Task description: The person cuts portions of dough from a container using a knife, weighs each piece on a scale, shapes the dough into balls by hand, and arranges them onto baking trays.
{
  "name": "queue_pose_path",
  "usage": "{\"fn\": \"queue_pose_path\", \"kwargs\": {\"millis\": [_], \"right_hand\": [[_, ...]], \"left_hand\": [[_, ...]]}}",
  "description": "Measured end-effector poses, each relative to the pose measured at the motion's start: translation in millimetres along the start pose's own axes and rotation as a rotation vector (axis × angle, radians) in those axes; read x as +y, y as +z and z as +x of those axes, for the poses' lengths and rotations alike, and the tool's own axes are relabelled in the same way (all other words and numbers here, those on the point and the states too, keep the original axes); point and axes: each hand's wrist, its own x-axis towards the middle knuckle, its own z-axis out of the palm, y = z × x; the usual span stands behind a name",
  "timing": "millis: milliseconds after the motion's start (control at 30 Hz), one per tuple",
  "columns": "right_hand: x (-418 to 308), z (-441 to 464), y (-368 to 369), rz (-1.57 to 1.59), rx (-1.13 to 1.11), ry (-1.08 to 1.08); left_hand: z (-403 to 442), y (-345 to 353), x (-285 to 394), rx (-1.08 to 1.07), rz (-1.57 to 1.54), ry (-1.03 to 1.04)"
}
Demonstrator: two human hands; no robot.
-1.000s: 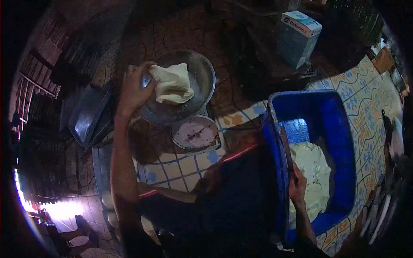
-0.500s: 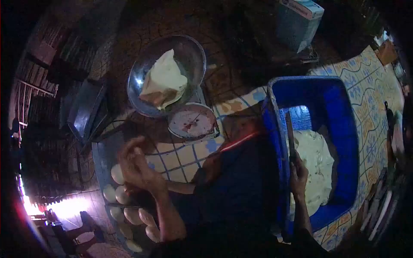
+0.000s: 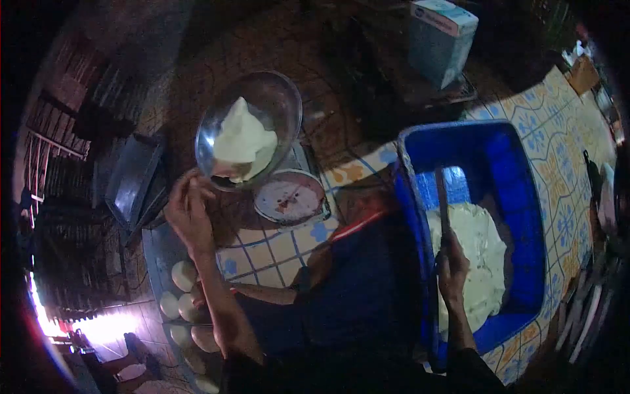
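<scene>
You're facing a pan (image 3: 287,108) ahead-left, dough lump (image 3: 243,141) sitting in it; scale dial (image 3: 289,196) is sitting just before it. Tub (image 3: 522,217) is standing right, dough mass (image 3: 469,262) lying inside. Dough balls (image 3: 184,276) are resting in the tray (image 3: 157,253), near left. Tins (image 3: 133,184) are lying left of the pan. Carton (image 3: 443,49) is standing behind the tub; sticks (image 3: 579,322) are lying far right.

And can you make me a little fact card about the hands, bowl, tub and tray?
left hand: beside the bowl, nothing seen in it
right hand: holding a long flat tool at the tub
bowl: tilted in view, pale dough inside
dial scale: by the bowl
tub: blue, big dough lump
tray: round dough balls
</scene>
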Motion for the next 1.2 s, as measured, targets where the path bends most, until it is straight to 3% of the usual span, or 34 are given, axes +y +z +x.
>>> {"fn": "queue_pose_path", "kwargs": {"millis": [67, 167, 267, 367, 467, 500, 567, 600, 667, 700, 733, 800, 867, 933, 967, 1067, 1133, 1167, 1200], "right_hand": [[-13.4, 12.9, 4.8, -0.001, 0.013, -0.137], [-81.8, 46.1, 28.3, 0.057, -0.083, -0.249], [-155.8, 87.4, 81.1, 0.195, -0.341, -0.239], [-201.5, 132.9, 170.2, 0.253, -0.389, -0.333], [-252.4, 151.0, 233.1, 0.100, -0.502, -0.454], [-251.8, 139.9, 246.7, 0.144, -0.468, -0.483], [-234.5, 100.9, 272.0, 0.228, -0.413, -0.545], [-245.8, 78.9, 252.8, 0.729, -0.651, 0.079], [-233.7, 38.9, 210.7, 0.736, -0.834, 0.189], [-216.8, 25.7, 196.0, 0.265, -0.772, -0.358], [-210.4, 16.0, 184.9, 0.242, -0.878, -0.338], [-204.7, 4.7, 163.6, 0.201, -1.076, -0.300], [-190.1, 4.2, 138.8, 0.175, -0.995, -0.238], [-170.4, 8.4, 108.8, 0.195, -0.799, -0.110], [-158.2, 11.6, 91.9, 0.228, -0.641, -0.014], [-115.2, 20.8, 37.6, 0.518, -0.223, 0.334], [-103.1, 34.0, -3.5, 0.345, -0.013, 0.242], [-82.2, 35.8, -24.3, 0.268, 0.113, 0.117], [-74.0, 38.4, -44.0, 0.259, 0.183, 0.137]], "left_hand": [[34.9, 9.3, 0.4, 0.040, 0.072, 0.087], [92.0, 17.0, -59.7, -0.274, 0.423, 0.211], [88.0, 34.2, -29.3, -0.470, 0.450, -0.048], [75.3, 34.8, -13.3, -0.261, 0.437, 0.198], [71.8, 30.7, 12.7, -0.242, 0.370, 0.191], [74.1, 30.1, 4.8, -0.176, 0.326, 0.301], [78.2, 24.9, 12.1, -0.103, 0.277, 0.264], [83.0, 22.7, 17.1, -0.063, 0.251, 0.247], [94.1, 17.9, 18.1, 0.031, 0.128, 0.238], [101.3, 16.4, 16.1, 0.087, 0.025, 0.237], [99.7, 15.1, 25.5, 0.133, -0.075, 0.234], [83.0, 5.6, 66.5, 0.136, -0.468, 0.002], [60.7, -10.9, 81.0, 0.190, -0.742, 0.324], [23.3, -21.5, 94.1, 0.276, -0.757, 0.505], [-2.9, -23.3, 95.5, 0.243, -0.819, 0.413], [-75.1, -3.8, 91.1, -0.202, -0.629, 0.358], [-114.6, 24.1, 93.8, -0.587, -0.345, 0.384], [-139.0, 51.7, 104.7, -0.601, -0.411, 0.468], [-160.5, 79.7, 120.9, -0.619, -0.479, 0.551]]}}
